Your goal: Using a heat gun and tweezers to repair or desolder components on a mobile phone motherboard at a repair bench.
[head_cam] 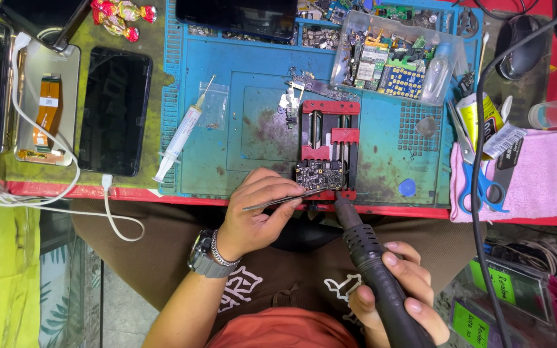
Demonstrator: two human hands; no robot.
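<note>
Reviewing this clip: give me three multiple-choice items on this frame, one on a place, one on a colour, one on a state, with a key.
1. Where is the circuit board?
A. Clamped in the red holder on the mat
B. Inside the clear plastic box
C. On the pink cloth

2. What colour is the work mat?
A. Grey
B. Blue
C. White

3. What does the left hand hold?
A. Nothing
B. Scissors
C. Tweezers pointed at the board

Key:
1 A, the board sits at the holder's near end.
2 B, the mat under the holder is blue.
3 C, the thin metal tips reach the board's edge, while the right hand grips a black hot-air handpiece.
</note>
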